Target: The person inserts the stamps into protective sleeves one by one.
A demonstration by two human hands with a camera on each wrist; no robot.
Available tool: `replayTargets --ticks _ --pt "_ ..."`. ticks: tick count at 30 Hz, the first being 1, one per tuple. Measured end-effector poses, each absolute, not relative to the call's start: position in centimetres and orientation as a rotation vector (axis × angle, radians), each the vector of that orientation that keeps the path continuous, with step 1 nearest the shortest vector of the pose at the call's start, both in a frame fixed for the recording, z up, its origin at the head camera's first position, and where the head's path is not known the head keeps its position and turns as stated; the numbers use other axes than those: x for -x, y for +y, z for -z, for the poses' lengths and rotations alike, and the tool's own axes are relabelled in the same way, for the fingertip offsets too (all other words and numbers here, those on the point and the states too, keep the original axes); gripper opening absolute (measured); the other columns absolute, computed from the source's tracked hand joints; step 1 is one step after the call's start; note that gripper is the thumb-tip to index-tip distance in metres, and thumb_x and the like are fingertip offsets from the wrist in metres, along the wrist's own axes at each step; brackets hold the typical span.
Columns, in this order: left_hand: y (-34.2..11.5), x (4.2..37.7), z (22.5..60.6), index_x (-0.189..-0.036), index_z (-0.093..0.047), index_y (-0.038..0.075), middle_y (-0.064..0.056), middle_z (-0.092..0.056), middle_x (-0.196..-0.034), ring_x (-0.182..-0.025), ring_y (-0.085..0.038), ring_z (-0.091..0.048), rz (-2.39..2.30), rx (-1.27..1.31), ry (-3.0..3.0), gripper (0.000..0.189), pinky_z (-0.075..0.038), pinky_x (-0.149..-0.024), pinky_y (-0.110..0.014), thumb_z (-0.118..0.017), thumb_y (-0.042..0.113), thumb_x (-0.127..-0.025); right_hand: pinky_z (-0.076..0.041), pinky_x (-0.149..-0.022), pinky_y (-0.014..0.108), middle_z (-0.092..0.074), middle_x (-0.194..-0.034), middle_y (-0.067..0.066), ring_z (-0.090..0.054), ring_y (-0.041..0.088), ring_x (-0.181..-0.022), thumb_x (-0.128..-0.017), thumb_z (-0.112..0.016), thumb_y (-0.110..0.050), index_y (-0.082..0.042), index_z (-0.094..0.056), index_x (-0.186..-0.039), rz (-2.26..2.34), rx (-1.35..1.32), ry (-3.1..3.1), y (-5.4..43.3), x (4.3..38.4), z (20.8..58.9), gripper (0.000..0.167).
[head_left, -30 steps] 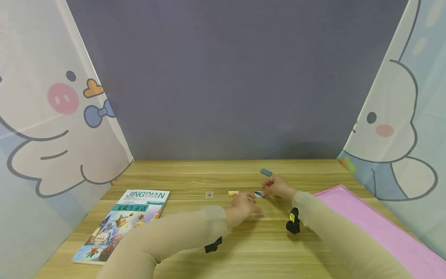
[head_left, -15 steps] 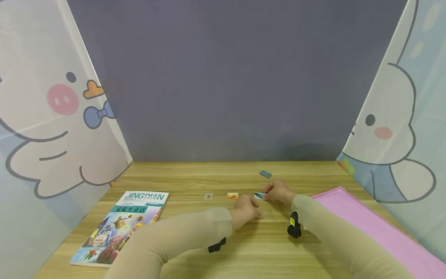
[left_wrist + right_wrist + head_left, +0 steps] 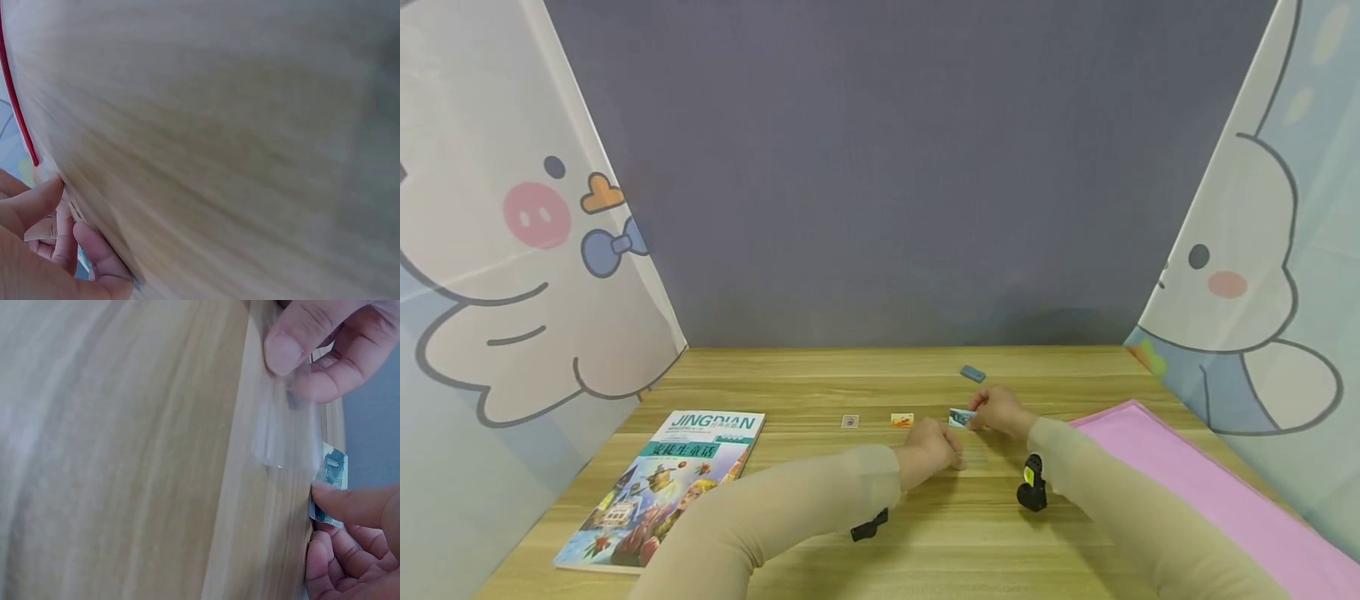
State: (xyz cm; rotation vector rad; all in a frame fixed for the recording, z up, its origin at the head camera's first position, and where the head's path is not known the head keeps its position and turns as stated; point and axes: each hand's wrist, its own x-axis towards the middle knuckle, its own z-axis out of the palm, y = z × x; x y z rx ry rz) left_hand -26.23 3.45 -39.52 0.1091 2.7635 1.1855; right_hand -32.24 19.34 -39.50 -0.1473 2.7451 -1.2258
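- Ref: small yellow-and-red rectangular paper piece [image 3: 902,420], a.k.a. yellow pc, flat on light wood-grain worktop [image 3: 812,375].
- Small teal-and-white rectangular paper stamp [image 3: 958,417]: R of yellow pc, approx same row. Can't tell if fully flat or lifted a bit.
- R hand [image 3: 1002,412]: R of yellow pc, fingers bent, nearly closed; thumb + finger pinch teal stamp, thumb tip on its printed face (R wrist cam).
- L hand [image 3: 931,444]: near side of yellow pc, slightly to its R, fingers curled; thumb + finger pinch clear flat plastic film [image 3: 281,437].
- Film: near side of yellow pc & to its R, same as L hand; far edge right by stamp in R wrist cam, can't tell if touching.
- Small greyish-brown square paper piece w/ pale border [image 3: 850,422]: L of yellow pc, same row, apart from it.
- Small blue-grey oblong block [image 3: 973,373]: beyond yellow pc, to its R.
- Glossy multicolour paperback book, "JINGDIAN" on cover [image 3: 662,483]: well L of yellow pc, partly behind L forearm.
- Flat pink rectangular mat [image 3: 1187,467]: well R of yellow pc, partly under R forearm in head view.
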Motion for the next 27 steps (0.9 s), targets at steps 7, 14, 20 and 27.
replayTargets --ticks 7,14,20,27 --pt "3.0 26.1 39.2 -0.065 -0.067 0.011 -0.008 -0.057 -0.139 -0.131 -0.034 -0.047 -1.25 -0.122 2.716 0.02 -0.042 -0.108 -0.052 -0.085 0.005 -0.069 -0.046 -0.059 0.025 -0.057 -0.083 0.008 -0.051 0.017 -0.071 -0.08 -0.07 0.006 0.003 -0.063 -0.099 1.353 0.12 2.649 19.7 32.2 39.6 0.02" --pt "2.5 26.2 39.2 -0.072 -0.066 0.006 -0.006 -0.068 -0.109 -0.088 -0.019 -0.058 -1.284 -0.176 2.657 0.019 -0.056 -0.08 -0.032 -0.083 -0.003 -0.068 -0.051 -0.06 0.024 -0.06 -0.084 0.009 -0.055 0.014 -0.07 -0.08 -0.068 0.008 0.006 -0.062 -0.1 1.462 0.1 2.553 19.9 32.3 39.4 0.021" --pt "2.1 26.5 39.1 -0.077 -0.072 0.005 -0.002 -0.07 -0.086 -0.071 -0.014 -0.058 -1.317 -0.149 2.581 0.008 -0.049 -0.057 -0.021 -0.08 0.003 -0.075 -0.057 -0.065 0.026 -0.062 -0.089 0.011 -0.061 0.016 -0.075 -0.081 -0.067 0.01 0.01 -0.061 -0.104 1.513 0.091 2.51 20.1 32.4 39.2 0.024" --pt "1.5 26.8 38.0 -0.081 -0.077 0.008 0.0 -0.067 -0.068 -0.048 -0.006 -0.047 -1.313 -0.119 2.567 0.002 -0.048 -0.048 -0.017 -0.078 0.01 -0.08 -0.059 -0.07 0.03 -0.064 -0.093 0.012 -0.062 0.015 -0.076 -0.083 -0.065 0.008 0.01 -0.061 -0.107 1.584 0.094 2.506 20.2 32.4 38.0 0.024"
